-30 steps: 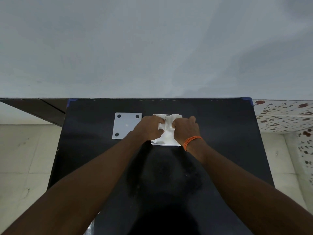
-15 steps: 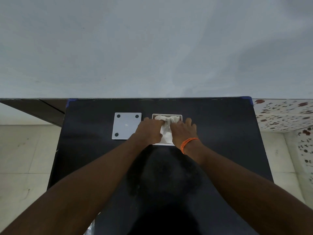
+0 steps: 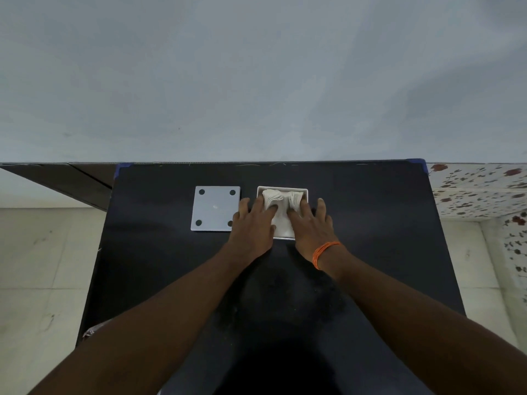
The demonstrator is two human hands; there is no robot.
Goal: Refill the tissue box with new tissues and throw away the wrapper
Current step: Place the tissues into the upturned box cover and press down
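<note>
A white square tissue box [image 3: 283,189] lies open on the black table [image 3: 370,223], with a stack of white tissues [image 3: 281,215] inside it. My left hand [image 3: 252,223] and my right hand [image 3: 312,226] lie flat on the tissues with fingers spread, pressing them down into the box. The tissues bulge up at the far end, past my fingertips. The box's grey lid [image 3: 216,208], with four dark round feet, lies flat just left of the box. No wrapper is clearly visible.
A plain grey wall rises straight behind the table. Pale floor tiles show to the left and right, and a flower-patterned tiled ledge [image 3: 479,189] stands at the right. Something crumpled [image 3: 92,330] peeks out at the table's front left edge.
My hands went from gripping the bunched tissues with closed fingers to lying flat with fingers spread. The tissues have sunk lower into the box.
</note>
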